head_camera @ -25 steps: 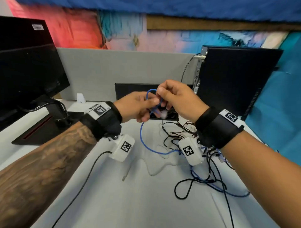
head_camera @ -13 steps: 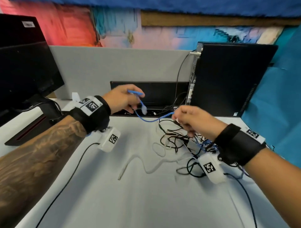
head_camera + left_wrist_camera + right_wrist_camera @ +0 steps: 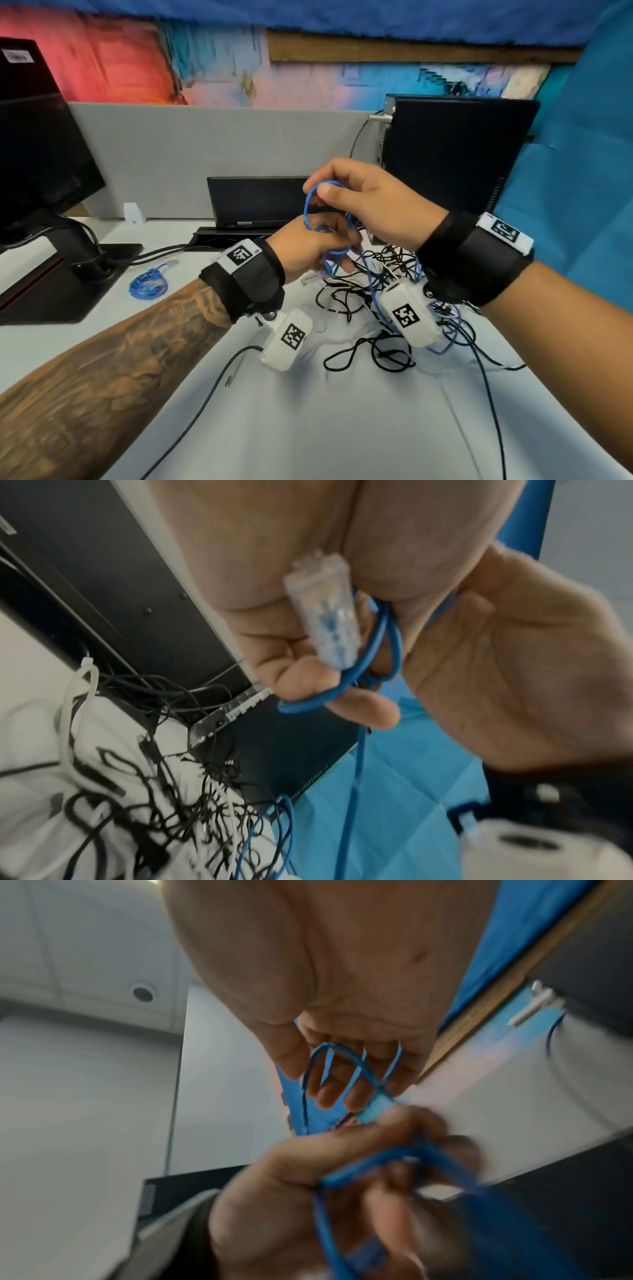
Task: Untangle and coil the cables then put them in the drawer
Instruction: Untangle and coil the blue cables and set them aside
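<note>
You are mid-coil: both your left hand [image 3: 310, 248] and right hand [image 3: 371, 202] have fingers curled round the blue cable [image 3: 313, 209] above the surface [image 3: 342, 428], so next draw slack from the tangle [image 3: 370, 308].

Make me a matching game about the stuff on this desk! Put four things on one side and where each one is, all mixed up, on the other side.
Things:
1. blue cable
2. coiled blue cable
3. black and white cable tangle
4. computer tower

Places:
A. standing at the back right of the desk
B. lying alone on the desk by the monitor base
C. held up in loops by the left hand and right hand
D. heaped on the desk under the hands

Pairs: 1-C, 2-B, 3-D, 4-A
</note>
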Demonstrator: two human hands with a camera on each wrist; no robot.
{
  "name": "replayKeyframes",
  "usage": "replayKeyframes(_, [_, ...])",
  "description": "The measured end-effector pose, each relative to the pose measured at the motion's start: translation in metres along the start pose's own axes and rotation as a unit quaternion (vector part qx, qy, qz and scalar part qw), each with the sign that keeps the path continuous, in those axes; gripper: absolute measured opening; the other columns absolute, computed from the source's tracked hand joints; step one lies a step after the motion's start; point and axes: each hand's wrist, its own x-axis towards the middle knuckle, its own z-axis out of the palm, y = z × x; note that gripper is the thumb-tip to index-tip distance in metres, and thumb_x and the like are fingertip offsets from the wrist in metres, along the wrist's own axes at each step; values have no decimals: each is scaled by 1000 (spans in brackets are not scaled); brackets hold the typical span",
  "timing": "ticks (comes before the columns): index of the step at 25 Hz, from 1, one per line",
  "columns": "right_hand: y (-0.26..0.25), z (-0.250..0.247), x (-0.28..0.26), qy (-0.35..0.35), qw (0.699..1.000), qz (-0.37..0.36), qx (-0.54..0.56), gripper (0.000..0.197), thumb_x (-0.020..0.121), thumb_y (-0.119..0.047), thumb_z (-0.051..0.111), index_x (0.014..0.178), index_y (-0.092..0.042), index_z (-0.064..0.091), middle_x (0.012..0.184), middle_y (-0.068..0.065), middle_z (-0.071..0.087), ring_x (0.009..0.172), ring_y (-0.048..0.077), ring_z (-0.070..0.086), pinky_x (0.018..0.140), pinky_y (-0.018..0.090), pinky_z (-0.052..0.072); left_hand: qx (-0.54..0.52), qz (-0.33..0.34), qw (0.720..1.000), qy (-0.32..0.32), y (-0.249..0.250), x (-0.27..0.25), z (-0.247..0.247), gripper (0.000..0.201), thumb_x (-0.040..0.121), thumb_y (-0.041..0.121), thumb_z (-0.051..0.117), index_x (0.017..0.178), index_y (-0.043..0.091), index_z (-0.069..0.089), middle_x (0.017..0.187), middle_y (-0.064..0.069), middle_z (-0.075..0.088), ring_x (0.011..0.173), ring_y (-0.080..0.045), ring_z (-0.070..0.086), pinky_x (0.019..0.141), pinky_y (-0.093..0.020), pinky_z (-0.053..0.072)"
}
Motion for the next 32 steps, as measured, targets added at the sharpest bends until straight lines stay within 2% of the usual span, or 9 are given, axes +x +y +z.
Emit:
replayKeyframes(4, [40, -13, -29, -3, 997, 67, -34, 65, 86, -53, 69, 143, -27, 49, 122, -6, 66, 99, 6, 64, 93, 30, 52, -157, 48, 979, 123, 19, 4, -30, 16, 99, 3, 47, 86, 4, 57, 79, -10, 68, 63, -17, 72, 49, -23, 51])
replayKeyframes(8, [79, -20, -72, -203, 945, 167, -196, 16, 90, -46, 69, 98, -32, 74, 94, -11, 74, 86, 4, 68, 88, 33, 56, -214, 93, 955, 181, 37, 5, -69, 22, 102, 12, 45, 82, 14, 53, 89, -5, 71, 70, -15, 72, 49, -23, 50])
replayKeyframes(12, [81, -51, -80, -86, 956, 157, -232, 18, 91, -47, 67, 89, -32, 76, 100, -14, 67, 92, 4, 63, 87, 31, 51, -171, 100, 940, 279, 38, 0, -96, 18, 101, 14, 46, 85, 18, 52, 89, -2, 68, 64, -14, 70, 49, -22, 42])
replayKeyframes(15, [67, -70, -66, -49, 970, 144, -189, 12, 88, -45, 71, 86, -35, 77, 94, -8, 65, 89, 14, 64, 85, 38, 51, -121, 101, 954, 256, 26, 5, -80, 21, 96, 6, 49, 77, 14, 51, 72, -5, 64, 47, -18, 54, 47, -24, 35])
replayKeyframes(19, [46, -76, -48, -134, 971, 140, -140, 4, 87, -35, 75, 88, -33, 77, 97, -4, 73, 95, 14, 67, 101, 45, 50, -94, 118, 964, 219, 21, 16, -50, 27, 95, 1, 50, 71, 13, 45, 65, -9, 57, 43, -20, 40, 45, -27, 27])
replayKeyframes(24, [43, -47, -50, -283, 935, 184, -113, 19, 90, -43, 69, 102, -30, 77, 104, -12, 75, 104, 5, 67, 107, 37, 45, -184, 157, 942, 233, 42, 22, -43, 19, 101, 4, 45, 83, 10, 46, 75, -8, 60, 55, -19, 68, 39, -24, 41])
replayKeyframes(28, [43, -38, -41, -225, 954, 138, -141, 19, 100, -35, 59, 96, -34, 79, 110, -13, 73, 110, 7, 65, 109, 39, 44, -147, 174, 937, 265, 48, 22, -54, 18, 93, 9, 55, 77, 14, 47, 71, -8, 56, 49, -21, 61, 41, -24, 36])
replayKeyframes(30, [42, -44, -33, -142, 946, 132, -262, 22, 98, -44, 58, 93, -37, 77, 101, -10, 70, 98, 13, 66, 97, 44, 52, -87, 164, 942, 281, 41, 21, -58, 15, 78, 13, 60, 70, 16, 47, 61, -7, 50, 41, -21, 45, 42, -24, 31])
replayKeyframes(32, [37, -48, -24, -48, 963, 121, -237, 23, 96, -46, 61, 89, -32, 78, 85, 2, 73, 78, 25, 68, 81, 46, 56, 23, 118, 963, 241, 29, 15, -51, 20, 78, 14, 71, 72, 17, 52, 55, 2, 53, 39, -15, 43, 40, -22, 32])
